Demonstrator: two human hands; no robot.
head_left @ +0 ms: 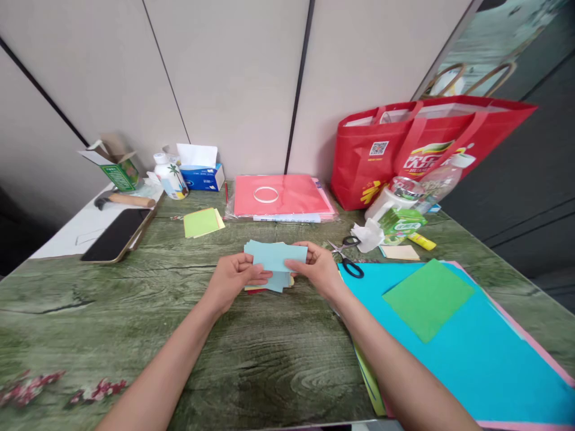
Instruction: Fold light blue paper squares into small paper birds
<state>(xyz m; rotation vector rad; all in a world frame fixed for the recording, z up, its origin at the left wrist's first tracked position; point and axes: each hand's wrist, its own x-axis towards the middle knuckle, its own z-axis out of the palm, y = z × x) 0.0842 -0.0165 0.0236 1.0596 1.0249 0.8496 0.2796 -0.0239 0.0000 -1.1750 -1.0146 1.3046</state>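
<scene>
Pale blue paper is held between the two hands, its upper piece a plain oblong with straight edges, wider than it is tall; more blue pieces show behind and below it, their corners out of line, and slivers of yellow and red peep out from under the lower edge, between the hands and just above the desk; whether the oblong is folded or a single layer, I cannot tell.

The left hand reaches in on a slanting forearm, fingers curled at the paper's left side and thumb pointing inward across the lower pieces, so that it pinches that end; the right hand mirrors it, thumb laid on the near face, fingers behind the right end, pinching the oblong there; both wrists are low, the forearms spreading apart towards the body.

Just beside the right hand lie black-handled scissors; a large bright blue sheet sits right of that forearm, a green square on top; beyond the left hand are small light green sheets.
</scene>
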